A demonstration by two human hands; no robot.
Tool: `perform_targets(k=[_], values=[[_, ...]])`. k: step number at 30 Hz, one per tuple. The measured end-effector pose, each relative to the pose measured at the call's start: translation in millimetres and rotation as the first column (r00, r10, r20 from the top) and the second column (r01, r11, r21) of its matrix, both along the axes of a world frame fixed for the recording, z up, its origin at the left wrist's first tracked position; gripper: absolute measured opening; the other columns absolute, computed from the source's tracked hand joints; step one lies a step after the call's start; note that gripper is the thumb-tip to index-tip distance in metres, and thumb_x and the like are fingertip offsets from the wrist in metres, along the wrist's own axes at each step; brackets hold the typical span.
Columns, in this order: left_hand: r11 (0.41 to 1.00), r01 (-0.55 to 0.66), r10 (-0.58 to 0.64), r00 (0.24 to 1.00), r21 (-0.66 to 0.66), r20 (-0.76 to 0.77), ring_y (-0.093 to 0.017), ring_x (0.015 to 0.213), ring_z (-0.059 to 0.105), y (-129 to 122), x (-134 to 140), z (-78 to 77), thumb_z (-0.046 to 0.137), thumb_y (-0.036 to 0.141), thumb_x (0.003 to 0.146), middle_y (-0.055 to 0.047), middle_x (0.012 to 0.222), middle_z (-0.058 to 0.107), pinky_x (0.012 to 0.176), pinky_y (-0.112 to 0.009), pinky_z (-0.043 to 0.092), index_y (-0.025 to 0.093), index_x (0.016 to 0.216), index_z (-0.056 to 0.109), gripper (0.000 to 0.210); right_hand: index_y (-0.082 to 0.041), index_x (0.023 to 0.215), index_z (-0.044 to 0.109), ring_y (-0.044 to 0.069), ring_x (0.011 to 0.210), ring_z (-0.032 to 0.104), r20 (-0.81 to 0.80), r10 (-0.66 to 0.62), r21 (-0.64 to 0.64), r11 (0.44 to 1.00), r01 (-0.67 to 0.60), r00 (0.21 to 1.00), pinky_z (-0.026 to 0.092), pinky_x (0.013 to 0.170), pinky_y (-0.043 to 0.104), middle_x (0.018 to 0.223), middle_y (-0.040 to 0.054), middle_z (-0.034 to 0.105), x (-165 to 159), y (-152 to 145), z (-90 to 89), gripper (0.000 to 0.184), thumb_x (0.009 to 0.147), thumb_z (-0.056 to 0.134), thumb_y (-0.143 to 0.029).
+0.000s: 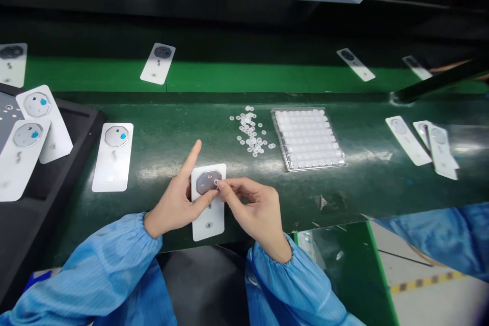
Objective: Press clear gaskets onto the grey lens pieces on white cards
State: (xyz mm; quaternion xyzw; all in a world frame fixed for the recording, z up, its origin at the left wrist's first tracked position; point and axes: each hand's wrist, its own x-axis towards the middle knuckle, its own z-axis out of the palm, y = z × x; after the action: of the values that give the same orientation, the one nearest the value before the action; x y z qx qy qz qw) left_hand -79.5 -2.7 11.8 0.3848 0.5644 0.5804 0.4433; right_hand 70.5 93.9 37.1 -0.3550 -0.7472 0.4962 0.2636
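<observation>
A white phone back cover point(208, 216) with a grey octagonal camera plate point(208, 182) lies in front of me near the table's front edge. My left hand point(178, 201) is at its left side, index finger stretched away and thumb laid across the cover, its tip by the plate's lower right. Between thumb and fingertips my right hand point(255, 206) pinches a small clear round disc point(216, 182) at the plate's right edge. Several loose translucent discs point(250, 130) are scattered beyond my hands. Right of them sits a clear plastic tray point(310, 138) with rows of white round pieces.
Another back cover point(112, 163) with a blue dot lies to the left, and two more point(23, 163) rest on a black tray point(82, 117). Several covers are on the green belt point(244, 76) behind. More covers point(408, 140) and a co-worker's blue sleeve point(446, 234) are at right.
</observation>
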Motion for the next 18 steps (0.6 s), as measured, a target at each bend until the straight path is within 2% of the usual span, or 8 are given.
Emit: perform_targets(k=[6, 9, 11, 13, 15, 18], values=[[1.000, -0.006, 0.004, 0.992, 0.016, 0.125, -0.019, 0.072, 0.063, -1.0, 3.1, 1.4, 0.071, 0.027, 0.093, -0.002, 0.087, 0.066, 0.068, -0.032, 0.057, 0.036, 0.165, -0.005, 0.106, -0.019, 0.076, 0.073, 0.013, 0.057, 0.065, 0.065, -0.013, -0.023, 1.000, 0.014, 0.998, 0.051, 0.051, 0.023, 0.070, 0.0028, 0.074, -1.8, 2.7, 0.6, 0.022, 0.091, 0.072, -0.036], [0.999, -0.021, 0.016, 0.977, 0.025, 0.211, -0.019, 0.073, 0.064, -1.0, 1.5, 4.6, 0.076, 0.026, 0.089, -0.001, 0.086, 0.066, 0.069, -0.031, 0.057, 0.035, 0.166, 0.002, 0.107, -0.020, 0.082, 0.068, 0.016, 0.067, 0.069, 0.046, -0.022, -0.137, 0.990, 0.028, 0.999, 0.049, 0.050, 0.022, 0.079, 0.0042, 0.075, -5.2, 10.0, 0.2, 0.026, 0.081, 0.082, -0.041], [0.999, -0.042, 0.041, 0.969, 0.000, 0.242, -0.019, 0.072, 0.065, 0.0, -1.6, 6.4, 0.080, 0.027, 0.085, -0.001, 0.084, 0.067, 0.068, -0.029, 0.057, 0.032, 0.166, 0.009, 0.108, -0.020, 0.092, 0.067, 0.019, 0.073, 0.072, -0.012, 0.012, -0.304, 0.952, -0.015, 1.000, 0.053, 0.055, 0.024, 0.085, 0.0059, 0.077, -8.5, 15.5, -2.9, 0.036, 0.077, 0.085, -0.047], [0.996, -0.075, 0.084, 0.965, -0.046, 0.247, -0.017, 0.068, 0.064, 1.6, -4.9, 7.3, 0.082, 0.028, 0.083, 0.000, 0.080, 0.067, 0.063, -0.026, 0.055, 0.028, 0.166, 0.018, 0.105, -0.020, 0.092, 0.066, 0.020, 0.071, 0.073, -0.063, 0.061, -0.448, 0.890, -0.083, 0.996, 0.056, 0.059, 0.027, 0.080, 0.0056, 0.077, -10.4, 19.8, -8.6, 0.041, 0.075, 0.086, -0.052], [0.989, -0.115, 0.135, 0.960, -0.095, 0.246, -0.014, 0.063, 0.061, 3.1, -6.6, 7.1, 0.083, 0.030, 0.082, 0.002, 0.074, 0.066, 0.059, -0.023, 0.052, 0.024, 0.163, 0.027, 0.099, -0.020, 0.085, 0.066, 0.020, 0.070, 0.073, -0.107, 0.092, -0.518, 0.845, -0.135, 0.990, 0.058, 0.065, 0.030, 0.076, 0.0051, 0.076, -8.6, 20.5, -15.4, 0.043, 0.077, 0.082, -0.058], [0.969, -0.194, 0.229, 0.934, -0.151, 0.275, -0.012, 0.058, 0.060, 6.4, -5.6, 5.1, 0.084, 0.034, 0.080, 0.003, 0.070, 0.065, 0.056, -0.020, 0.050, 0.019, 0.156, 0.040, 0.089, -0.019, 0.090, 0.070, 0.021, 0.074, 0.073, -0.157, 0.188, -0.570, 0.784, -0.245, 0.969, 0.060, 0.068, 0.033, 0.082, 0.0078, 0.077, 0.9, 12.2, -22.6, 0.052, 0.086, 0.066, -0.070]])
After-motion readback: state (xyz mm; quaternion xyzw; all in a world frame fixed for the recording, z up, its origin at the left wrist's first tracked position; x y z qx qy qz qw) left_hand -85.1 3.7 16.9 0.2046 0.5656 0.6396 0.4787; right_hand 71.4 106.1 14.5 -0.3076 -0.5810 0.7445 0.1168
